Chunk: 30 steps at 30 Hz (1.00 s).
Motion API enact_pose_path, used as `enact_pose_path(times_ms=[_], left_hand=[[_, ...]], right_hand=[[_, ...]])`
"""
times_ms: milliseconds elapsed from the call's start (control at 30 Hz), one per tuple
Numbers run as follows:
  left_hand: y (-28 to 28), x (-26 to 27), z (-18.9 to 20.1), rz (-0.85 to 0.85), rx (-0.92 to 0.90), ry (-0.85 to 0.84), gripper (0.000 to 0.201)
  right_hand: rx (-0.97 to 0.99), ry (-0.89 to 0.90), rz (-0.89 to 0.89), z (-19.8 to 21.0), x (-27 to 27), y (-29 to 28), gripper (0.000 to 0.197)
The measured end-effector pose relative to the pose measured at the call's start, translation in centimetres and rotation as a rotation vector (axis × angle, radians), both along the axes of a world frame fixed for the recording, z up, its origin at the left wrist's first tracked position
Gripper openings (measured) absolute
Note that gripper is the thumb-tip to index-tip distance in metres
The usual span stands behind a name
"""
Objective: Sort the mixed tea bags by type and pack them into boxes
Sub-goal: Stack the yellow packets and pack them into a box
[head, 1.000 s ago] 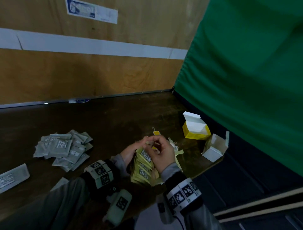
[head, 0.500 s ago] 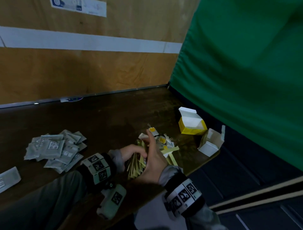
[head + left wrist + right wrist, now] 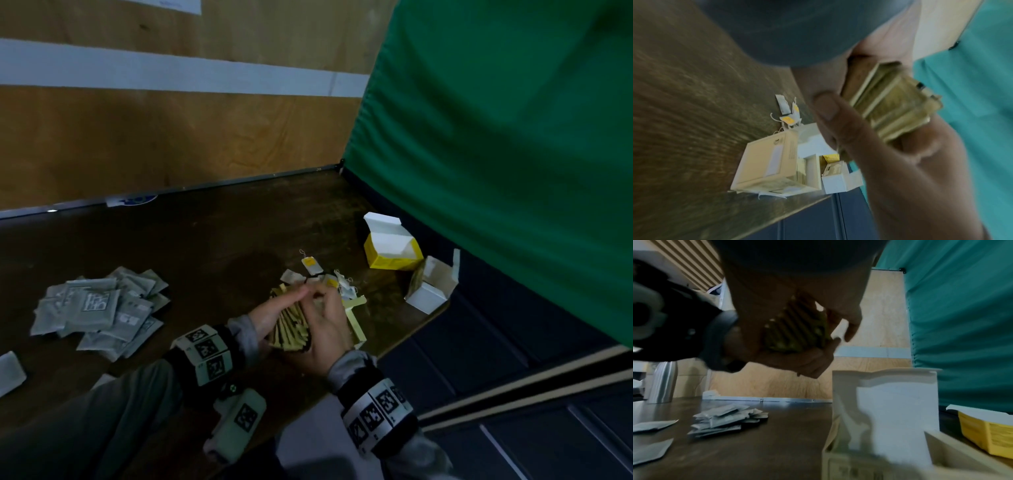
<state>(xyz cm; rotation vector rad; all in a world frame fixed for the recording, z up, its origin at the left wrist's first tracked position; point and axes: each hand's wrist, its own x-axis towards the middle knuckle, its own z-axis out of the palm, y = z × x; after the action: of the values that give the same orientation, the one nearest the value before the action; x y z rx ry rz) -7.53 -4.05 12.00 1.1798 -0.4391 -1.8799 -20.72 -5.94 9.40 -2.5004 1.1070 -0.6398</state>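
Observation:
Both hands hold one stack of yellow tea bag packets (image 3: 291, 329) on edge just above the table. My left hand (image 3: 274, 315) grips its left side and my right hand (image 3: 325, 325) wraps the right side, fingers curled over the top. In the left wrist view the stack (image 3: 890, 104) sits between the two hands, with a thumb (image 3: 828, 113) against it. Beneath the hands lies a pale yellow box (image 3: 356, 318). An open yellow box (image 3: 394, 253) and an open white box (image 3: 431, 291) stand to the right. A pile of grey sachets (image 3: 99, 308) lies to the left.
Loose tea bags with yellow tags (image 3: 311, 267) lie just beyond the hands. A single grey sachet (image 3: 10, 373) lies at the far left. A green curtain (image 3: 496, 137) hangs right of the table edge (image 3: 411, 329). A metal bottle (image 3: 661, 381) stands far left.
My right hand went from pinching at the top of the stack, through a raised thumb, to closing around the stack. The stack now stands tighter between both hands.

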Motion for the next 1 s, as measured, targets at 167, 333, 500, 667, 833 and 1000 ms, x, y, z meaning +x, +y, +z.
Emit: enact_pose_path(times_ms=[167,333,500,667,833,1000], left_hand=[[-0.2,-1.0,-0.3,-0.014,-0.025,0.138,0.046],[-0.9,-2.7,0.4,-0.097,0.003,0.167,0.052],[-2.4,-3.5,0.7,-0.017,-0.362,-0.241,0.032],[-2.3,-2.8,-2.3,-0.716,-0.788,-0.895,0.019],[-5.8,-5.5,-4.9,-1.167,-0.808,-1.492,0.045],[-7.9,-7.5,-6.7,-1.401,-0.894,-1.724,0.033]], right_hand=[[0.16,-0.245,-0.074,-1.3,-0.7,1.5,0.085],[0.069,-0.487,-0.281,-2.6,-2.7,2.9,0.07],[-0.061,-0.838,-0.532,-1.2,-6.4,1.0,0.055],[0.176,-0.75,-0.698,-1.8,-8.9,-0.8,0.063],[0.331,-0.524,-0.773,-4.0,-8.5,-1.8,0.056],[0.329,-0.455,-0.785,-4.8,-8.1,-2.4,0.054]])
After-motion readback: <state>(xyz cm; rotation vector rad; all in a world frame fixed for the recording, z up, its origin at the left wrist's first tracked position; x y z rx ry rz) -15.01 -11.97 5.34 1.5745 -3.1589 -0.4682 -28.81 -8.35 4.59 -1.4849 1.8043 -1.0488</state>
